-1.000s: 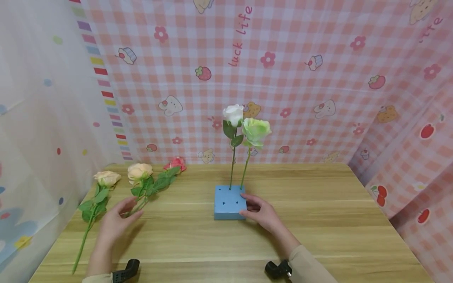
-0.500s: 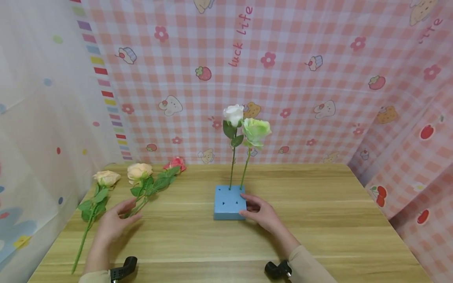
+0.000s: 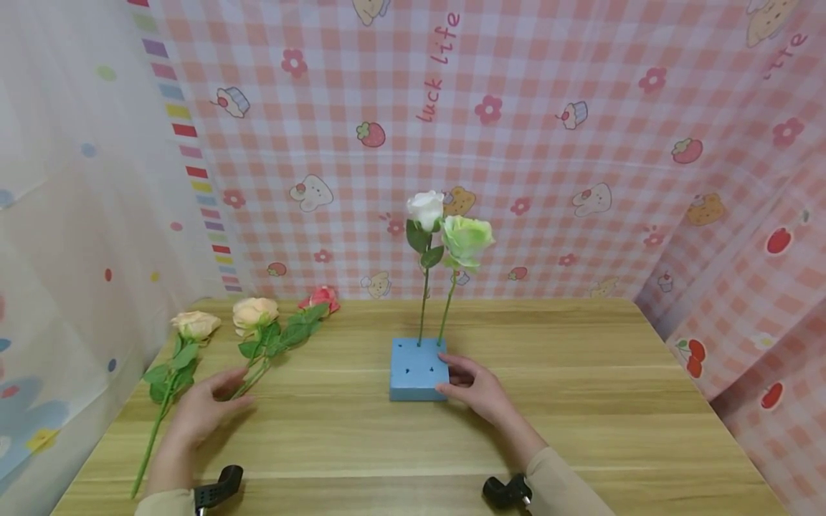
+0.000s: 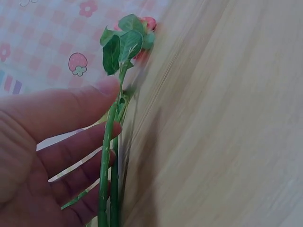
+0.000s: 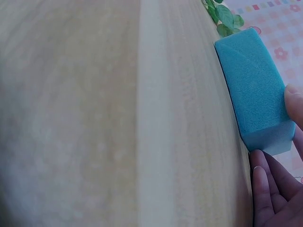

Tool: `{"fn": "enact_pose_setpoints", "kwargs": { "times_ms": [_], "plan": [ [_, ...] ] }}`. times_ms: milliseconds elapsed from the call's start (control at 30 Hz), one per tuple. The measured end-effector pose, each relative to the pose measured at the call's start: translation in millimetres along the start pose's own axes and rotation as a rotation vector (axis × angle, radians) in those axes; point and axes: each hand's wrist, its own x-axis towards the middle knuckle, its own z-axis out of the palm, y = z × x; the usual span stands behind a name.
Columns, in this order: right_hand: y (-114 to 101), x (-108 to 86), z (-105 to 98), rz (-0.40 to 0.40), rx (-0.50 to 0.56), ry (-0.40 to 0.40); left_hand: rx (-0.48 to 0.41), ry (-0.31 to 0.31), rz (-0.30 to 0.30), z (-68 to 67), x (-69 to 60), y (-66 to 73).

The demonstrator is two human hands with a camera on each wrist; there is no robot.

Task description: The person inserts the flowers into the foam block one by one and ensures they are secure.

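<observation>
In the head view my left hand (image 3: 205, 408) is at the lower ends of the stems of two artificial roses, a peach rose (image 3: 254, 315) and a pink rose (image 3: 323, 299), lying on the table. Up close in the left wrist view, green stems (image 4: 105, 175) pass between the thumb and the loosely spread fingers. My right hand (image 3: 480, 387) holds the right side of a blue foam block (image 3: 413, 387), thumb in front and fingers behind. A white rose (image 3: 426, 209) and a green rose (image 3: 467, 240) stand upright in holes at the block's back.
Another rose, pale peach (image 3: 196, 326), lies at the table's left side, its stem pointing toward the front. Several other holes show in the block's top. A checked cloth (image 3: 529, 165) hangs behind the wooden table (image 3: 581, 401), and a white curtain (image 3: 97, 236) is on the left.
My left hand has drawn back slightly toward the front left, while the roses on the table stay where they were. The right hand and the foam block have not visibly moved.
</observation>
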Motion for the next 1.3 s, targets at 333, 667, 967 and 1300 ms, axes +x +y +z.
{"fn": "enact_pose_setpoints", "kwargs": {
  "times_ms": [333,667,967,1300],
  "plan": [
    [-0.8,0.2,0.6,-0.002,0.001,0.000,0.065,-0.025,0.037,-5.9,4.9,-7.5],
    [-1.1,0.0,0.5,0.010,0.001,0.005,-0.018,-0.099,0.056,-11.1,7.8,-10.5],
    [-9.6,-4.4,0.2,-0.004,0.011,0.000,-0.023,-0.140,0.085,-11.6,9.4,-6.0],
    [-1.8,-1.2,0.3,-0.005,-0.001,-0.003,-0.089,-0.159,0.070,-9.8,9.7,2.3]
  ]
}}
